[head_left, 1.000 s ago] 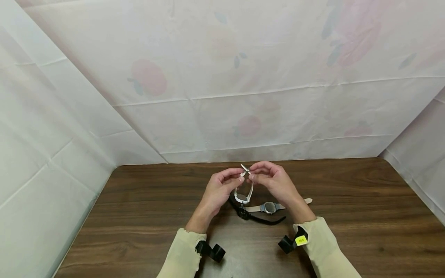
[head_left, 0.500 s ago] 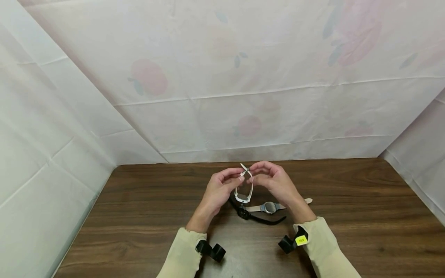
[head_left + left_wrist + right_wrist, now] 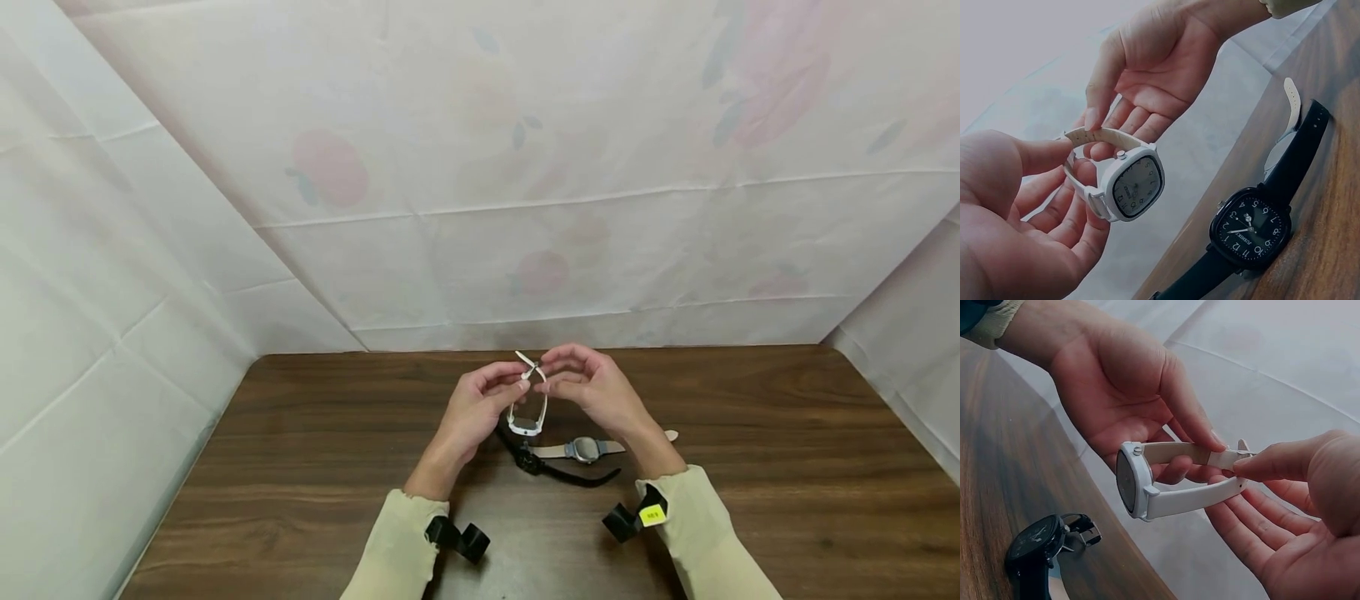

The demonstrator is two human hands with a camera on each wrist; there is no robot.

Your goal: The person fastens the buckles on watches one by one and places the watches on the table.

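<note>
Both hands [image 3: 525, 396] pinch one of three watches [image 3: 527, 417].

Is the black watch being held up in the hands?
No, the black watch lies on the wooden table; both hands pinch the white watch.

A dark wood-grain worktop [image 3: 750, 467] carries two watches lying side by side near its middle. The black watch [image 3: 534, 461], with a square dial and white numerals, lies with its strap stretched out along the wood. Just beside it and touching its strap lies a grey-cased watch [image 3: 583, 449] on a pale beige strap. White sheeting [image 3: 480, 208] printed with faint red fruit and grey-green leaves hangs behind the worktop and closes off both sides.
</note>
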